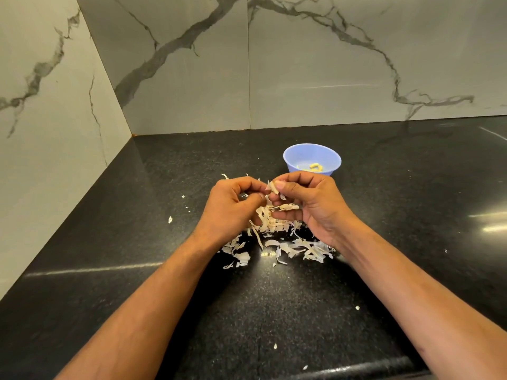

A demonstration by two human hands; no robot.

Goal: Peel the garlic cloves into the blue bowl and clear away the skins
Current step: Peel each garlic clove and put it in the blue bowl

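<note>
— What's your surface?
— A black speckled stone countertop (137, 215).
— What sits on it?
— A small blue plastic bowl (297, 159) far off; nearer you, a scattered heap of pale papery garlic skins (288, 246).

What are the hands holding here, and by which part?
Both hands, left hand and right hand, pinch one garlic clove between thumb and fingers, the right at its papery skin near the top; the left's exact hold is hidden.

garlic clove (273, 187) half-skinned, pinched above papery skins (277, 237) heap; blue bowl (312, 157) behind, upright, peeled cloves (315, 167) inside.
</note>
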